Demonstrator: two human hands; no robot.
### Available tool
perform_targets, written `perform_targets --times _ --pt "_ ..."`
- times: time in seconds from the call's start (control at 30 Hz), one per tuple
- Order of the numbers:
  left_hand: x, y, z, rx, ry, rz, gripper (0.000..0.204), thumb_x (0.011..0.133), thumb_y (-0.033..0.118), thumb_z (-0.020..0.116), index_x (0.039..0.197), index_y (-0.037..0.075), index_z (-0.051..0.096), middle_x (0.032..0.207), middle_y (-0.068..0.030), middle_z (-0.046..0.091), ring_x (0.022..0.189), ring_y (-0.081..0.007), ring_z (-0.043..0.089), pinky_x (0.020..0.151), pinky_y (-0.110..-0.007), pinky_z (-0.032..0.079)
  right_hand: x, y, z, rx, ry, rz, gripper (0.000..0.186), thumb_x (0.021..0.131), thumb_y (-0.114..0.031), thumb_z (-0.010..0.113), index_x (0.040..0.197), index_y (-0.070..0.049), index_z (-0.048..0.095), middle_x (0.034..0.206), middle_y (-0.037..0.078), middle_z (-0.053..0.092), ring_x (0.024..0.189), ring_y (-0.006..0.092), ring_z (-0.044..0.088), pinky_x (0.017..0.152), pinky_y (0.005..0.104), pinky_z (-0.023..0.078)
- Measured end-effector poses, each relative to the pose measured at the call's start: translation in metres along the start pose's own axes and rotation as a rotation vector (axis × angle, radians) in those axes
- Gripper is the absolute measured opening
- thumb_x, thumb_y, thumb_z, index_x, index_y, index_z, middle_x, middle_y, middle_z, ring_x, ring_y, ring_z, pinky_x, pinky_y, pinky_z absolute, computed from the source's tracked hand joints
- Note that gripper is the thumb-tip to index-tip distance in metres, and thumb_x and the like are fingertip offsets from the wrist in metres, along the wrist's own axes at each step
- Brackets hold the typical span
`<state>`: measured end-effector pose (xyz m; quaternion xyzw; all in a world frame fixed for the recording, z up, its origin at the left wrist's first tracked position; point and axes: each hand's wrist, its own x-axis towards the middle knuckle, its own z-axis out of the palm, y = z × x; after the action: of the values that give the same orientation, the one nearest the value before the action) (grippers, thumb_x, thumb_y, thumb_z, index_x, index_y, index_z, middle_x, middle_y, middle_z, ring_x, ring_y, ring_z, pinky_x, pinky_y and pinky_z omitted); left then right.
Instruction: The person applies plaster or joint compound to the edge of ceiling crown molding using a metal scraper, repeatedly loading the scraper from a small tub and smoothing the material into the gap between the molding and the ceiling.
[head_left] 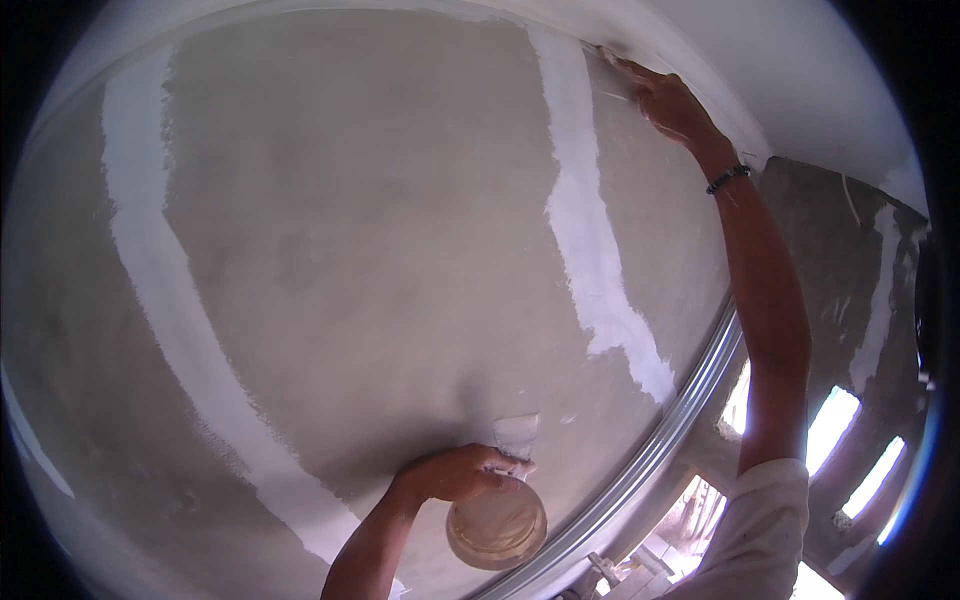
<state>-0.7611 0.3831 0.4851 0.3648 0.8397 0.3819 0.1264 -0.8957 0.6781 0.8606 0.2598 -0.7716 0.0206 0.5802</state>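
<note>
My left hand (468, 473) is at the lower middle, closed around a putty knife whose pale, putty-smeared blade (517, 431) points up. The same hand grips a round beige tub (497, 527) just below; its contents cannot be made out. My right arm is raised high, with a dark beaded bracelet at the wrist. At the top of the grey wall panel (370, 200), my right hand (675, 105) reaches the seam under the white ceiling edge. Its forefinger is stretched along that seam, while the other fingers are partly bent. No tool shows in it.
Two white putty bands, left (190, 300) and right (580, 220), run down the panel. Shiny metal profiles (650, 455) lie along its right side. Beyond stands a darker wall (830, 270) with bright narrow openings (833, 425) and a hanging cable (852, 200).
</note>
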Motion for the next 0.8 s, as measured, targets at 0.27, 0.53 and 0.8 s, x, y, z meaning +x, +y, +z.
perform_targets --times 0.27,0.53,0.8 --pt "0.006 0.004 -0.007 -0.009 -0.066 -0.022 0.044 0.090 0.027 0.056 0.130 0.008 0.051 0.132 -0.0092 0.052 0.122 -0.0231 0.048 0.104 -0.032 0.033 -0.037 0.154 0.045 -0.146 0.229 -0.181 0.057 0.082 -0.004 0.047 0.137 -0.020 0.043 0.090 0.018 0.064 0.063 0.0280 0.058 0.067 0.0414 0.048" --pt "0.008 -0.003 -0.006 -0.131 -0.092 -0.010 0.047 0.090 0.026 0.057 0.131 0.005 0.049 0.134 -0.0095 0.050 0.125 -0.0216 0.045 0.106 -0.032 0.030 -0.070 0.173 0.051 0.188 0.095 0.360 0.057 0.078 -0.009 0.051 0.134 -0.003 0.041 0.072 0.013 0.061 0.055 0.0207 0.057 0.052 0.0351 0.048" --pt "0.006 0.004 -0.003 -0.155 -0.067 -0.028 0.050 0.088 0.030 0.058 0.131 0.004 0.050 0.135 -0.0108 0.049 0.127 -0.0217 0.043 0.107 -0.030 0.027 -0.039 0.138 0.044 0.557 0.115 -0.040 0.020 0.084 -0.020 0.050 0.078 -0.001 0.056 0.054 0.000 0.047 0.040 0.0060 0.034 0.035 0.0267 0.024"
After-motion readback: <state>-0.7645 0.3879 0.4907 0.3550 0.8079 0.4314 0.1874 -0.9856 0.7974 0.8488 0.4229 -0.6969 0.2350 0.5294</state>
